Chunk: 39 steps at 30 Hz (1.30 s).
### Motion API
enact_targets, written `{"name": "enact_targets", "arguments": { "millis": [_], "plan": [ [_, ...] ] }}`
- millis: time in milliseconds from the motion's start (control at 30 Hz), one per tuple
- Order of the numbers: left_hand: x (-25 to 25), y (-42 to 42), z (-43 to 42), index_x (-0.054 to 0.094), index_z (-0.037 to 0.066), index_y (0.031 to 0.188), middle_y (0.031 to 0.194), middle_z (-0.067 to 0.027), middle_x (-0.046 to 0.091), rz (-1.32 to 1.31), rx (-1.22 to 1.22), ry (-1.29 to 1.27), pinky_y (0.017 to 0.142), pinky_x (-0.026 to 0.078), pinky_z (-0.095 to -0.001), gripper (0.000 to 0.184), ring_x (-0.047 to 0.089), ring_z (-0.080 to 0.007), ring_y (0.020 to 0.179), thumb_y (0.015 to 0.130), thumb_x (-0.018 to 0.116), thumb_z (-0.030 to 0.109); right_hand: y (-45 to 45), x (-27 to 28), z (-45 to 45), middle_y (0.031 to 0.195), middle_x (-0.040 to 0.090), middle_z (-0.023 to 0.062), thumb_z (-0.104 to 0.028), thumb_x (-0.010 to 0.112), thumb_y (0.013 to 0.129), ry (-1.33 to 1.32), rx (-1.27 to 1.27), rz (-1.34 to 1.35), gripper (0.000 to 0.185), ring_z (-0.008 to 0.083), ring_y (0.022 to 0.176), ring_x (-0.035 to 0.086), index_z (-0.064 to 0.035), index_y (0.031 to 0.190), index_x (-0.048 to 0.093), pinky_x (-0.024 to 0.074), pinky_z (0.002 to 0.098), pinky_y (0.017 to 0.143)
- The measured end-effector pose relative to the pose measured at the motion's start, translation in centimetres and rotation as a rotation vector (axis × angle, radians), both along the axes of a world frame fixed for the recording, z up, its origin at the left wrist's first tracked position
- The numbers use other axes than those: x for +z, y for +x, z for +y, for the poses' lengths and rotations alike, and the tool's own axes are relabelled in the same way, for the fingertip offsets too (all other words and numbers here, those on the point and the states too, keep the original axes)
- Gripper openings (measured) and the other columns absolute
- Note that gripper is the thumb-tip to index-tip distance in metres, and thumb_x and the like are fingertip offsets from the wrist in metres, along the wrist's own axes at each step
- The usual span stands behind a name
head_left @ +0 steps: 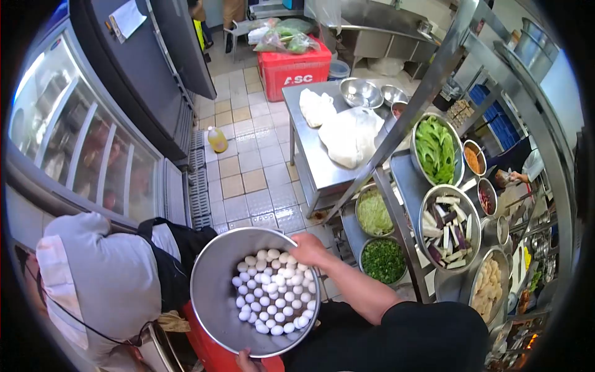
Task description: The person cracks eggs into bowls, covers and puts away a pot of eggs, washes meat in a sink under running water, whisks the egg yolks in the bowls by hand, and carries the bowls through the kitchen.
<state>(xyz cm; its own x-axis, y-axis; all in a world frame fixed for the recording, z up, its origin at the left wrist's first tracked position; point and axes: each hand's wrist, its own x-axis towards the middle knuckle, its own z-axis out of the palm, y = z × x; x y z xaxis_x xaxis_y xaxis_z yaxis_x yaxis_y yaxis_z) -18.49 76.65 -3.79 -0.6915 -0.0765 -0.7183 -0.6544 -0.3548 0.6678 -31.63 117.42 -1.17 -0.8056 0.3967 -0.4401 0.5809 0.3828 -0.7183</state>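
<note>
A deep metal pot (214, 291) is tilted toward me, with many white and pale eggs (279, 291) spread over its bottom. My right hand (310, 250) grips the far right of its rim, its fingers partly hidden by the wall. At the near rim my left hand (249, 361) holds the pot; only its thumb side shows, the rest being cut off by the frame edge. Something red (211, 341) lies beneath the pot.
Another person in a light shirt (99, 273) bends close on the left, beside a glass-door fridge (87, 136). To the right, a metal rack (403, 229) carries bowls of cut vegetables. A steel table (304, 142), a yellow bottle (217, 139) and a red cooler box (291, 68) stand ahead on the tiled floor.
</note>
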Motion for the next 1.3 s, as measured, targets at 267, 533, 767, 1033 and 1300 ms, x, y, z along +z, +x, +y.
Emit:
{"name": "enact_targets", "arguments": {
  "millis": [267, 533, 767, 1033, 1300],
  "plan": [
    [3.6, -16.2, 9.5, 0.05, -0.004, 0.119, 0.116, -0.0153, 0.057, 0.265, -0.072, 0.186, 0.097, 0.044, -0.0413, 0.046, 0.057, -0.0276, 0.11, 0.079, 0.056, 0.018, -8.9, 10.6, 9.3, 0.078, 0.065, 0.0218, -0.017, 0.059, 0.073, 0.078, -0.093, 0.206, 0.02, 0.0366, 0.076, 0.065, -0.0029, 0.085, 0.067, 0.0501, 0.0429, 0.072],
    [7.2, -34.8, 16.7, 0.053, 0.0, 0.108, 0.107, -0.013, 0.058, 0.397, -0.22, 0.155, 0.094, 0.045, -0.0399, 0.039, 0.057, -0.0262, 0.104, 0.079, 0.059, 0.025, -19.6, 13.8, 15.8, 0.066, 0.063, 0.0139, -0.02, 0.06, 0.072, 0.118, -0.245, 0.259, 0.03, 0.0212, 0.063, 0.061, -0.0045, 0.096, 0.071, 0.0487, 0.0355, 0.065],
    [8.3, -52.0, 25.0, 0.052, -0.002, 0.113, 0.105, -0.0111, 0.058, 0.395, -0.299, 0.087, 0.086, 0.045, -0.0365, 0.044, 0.056, -0.022, 0.097, 0.076, 0.059, 0.02, -29.4, 11.7, 23.3, 0.067, 0.064, 0.0038, -0.009, 0.06, 0.074, -0.087, -0.429, 0.378, 0.024, 0.0097, 0.06, 0.054, -0.0016, 0.094, 0.071, 0.0447, 0.0282, 0.056],
    [8.2, -70.3, 38.6, 0.052, -0.01, 0.118, 0.118, -0.02, 0.059, 0.464, -0.459, 0.095, 0.098, 0.044, -0.041, 0.052, 0.058, -0.0305, 0.11, 0.079, 0.057, 0.025, -40.4, 11.2, 34.1, 0.068, 0.058, -0.0042, -0.002, 0.056, 0.078, -0.119, -0.578, 0.478, 0.021, 0.0048, 0.059, 0.046, 0.0, 0.093, 0.07, 0.036, 0.0253, 0.051],
    [9.6, -85.8, 49.3, 0.057, -0.008, 0.11, 0.115, -0.0183, 0.06, 0.486, -0.554, 0.093, 0.097, 0.043, -0.0392, 0.045, 0.058, -0.0281, 0.109, 0.081, 0.058, 0.025, -51.2, 10.1, 43.1, 0.078, 0.069, 0.004, -0.003, 0.055, 0.079, -0.233, -0.667, 0.531, 0.022, 0.0084, 0.066, 0.058, 0.0005, 0.095, 0.069, 0.0456, 0.0265, 0.059]
  ]
}}
